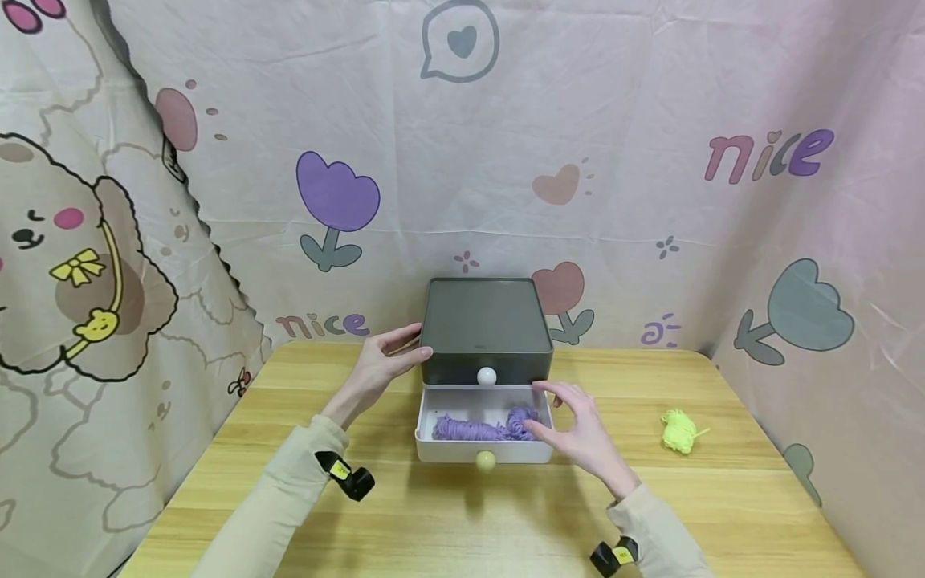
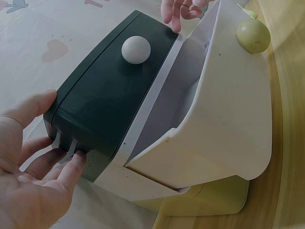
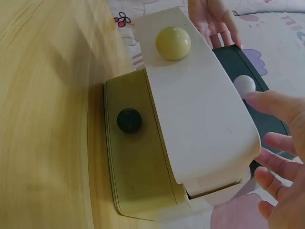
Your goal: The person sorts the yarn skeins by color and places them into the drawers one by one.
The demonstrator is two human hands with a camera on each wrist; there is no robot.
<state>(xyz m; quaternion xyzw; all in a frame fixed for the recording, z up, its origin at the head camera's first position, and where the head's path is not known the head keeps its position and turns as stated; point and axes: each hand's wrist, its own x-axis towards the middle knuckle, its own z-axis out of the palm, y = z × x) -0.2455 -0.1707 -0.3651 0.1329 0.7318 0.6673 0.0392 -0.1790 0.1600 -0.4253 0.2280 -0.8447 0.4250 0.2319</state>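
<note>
A small stacked drawer box (image 1: pixel 484 313) has a dark green top section with a white knob (image 2: pixel 136 49). Below it a white drawer (image 1: pixel 451 451) with a yellow knob (image 3: pixel 173 43) is pulled out toward me. Purple yarn (image 1: pixel 470 429), a long bundle and a rounder wad, lies inside that drawer. My left hand (image 1: pixel 376 369) touches the green section's left side, thumb at the front corner and fingers along the slots. With fingers spread, my right hand (image 1: pixel 584 433) is at the drawer's right side, its thumb overlapping the purple wad in the head view.
A yellow-green bottom drawer (image 3: pixel 138 162) with a dark green knob (image 3: pixel 129 120) is closed under the white one. To the right on the wooden table (image 1: pixel 723 498) lies a neon yellow yarn ball (image 1: pixel 679 432). A printed cloth (image 1: pixel 462 160) hangs behind the box.
</note>
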